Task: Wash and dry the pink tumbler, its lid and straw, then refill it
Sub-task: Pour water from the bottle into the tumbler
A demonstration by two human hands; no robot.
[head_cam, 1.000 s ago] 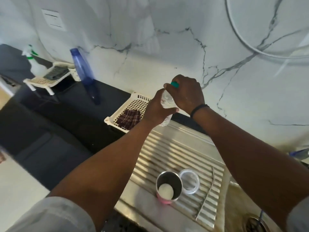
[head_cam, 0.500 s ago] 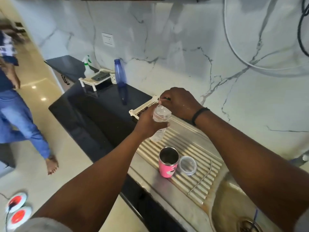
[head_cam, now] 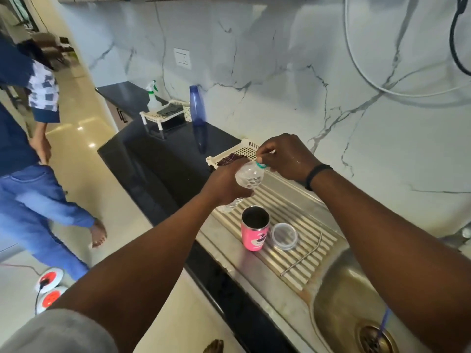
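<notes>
Left hand (head_cam: 224,184) grips the clear bottle (head_cam: 248,178), right hand (head_cam: 285,156) pinches its cap at one o'clock, pink tumbler (head_cam: 254,229) standing open-mouthed near the drainboard's (head_cam: 293,266) front edge.

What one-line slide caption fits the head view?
Left hand holds a clear water bottle while right hand works its green cap above the open pink tumbler.

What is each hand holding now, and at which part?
The left hand grips the clear bottle round its body; the right hand pinches its green cap at the neck.
</notes>
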